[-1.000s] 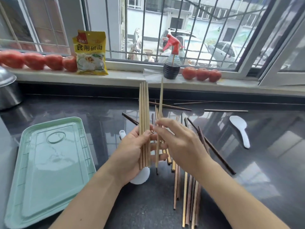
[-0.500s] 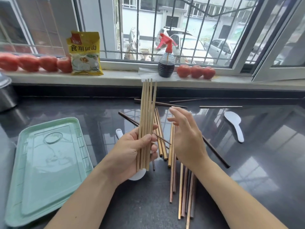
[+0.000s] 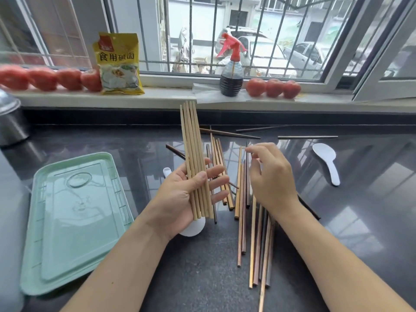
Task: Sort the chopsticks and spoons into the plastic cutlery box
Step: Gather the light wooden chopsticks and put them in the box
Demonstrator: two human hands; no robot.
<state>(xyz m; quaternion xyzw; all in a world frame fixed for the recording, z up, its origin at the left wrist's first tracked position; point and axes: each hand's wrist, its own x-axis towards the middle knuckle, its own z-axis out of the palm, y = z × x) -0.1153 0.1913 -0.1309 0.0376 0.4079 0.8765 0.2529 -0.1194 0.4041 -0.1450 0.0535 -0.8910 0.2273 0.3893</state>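
Head view: your left hand grips the pale chopsticks bundle; right of it, your right hand hovers, fingers loosely curled, holding nothing.

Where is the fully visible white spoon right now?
In the head view, the white spoon lies on the dark counter at far right, beyond the right hand.

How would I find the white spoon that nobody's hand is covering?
Look at the dark shiny countertop under the barred window. On its right side, past the right hand, lies a white plastic spoon. It lies alone and in full view; the other white spoon hides under the left hand.
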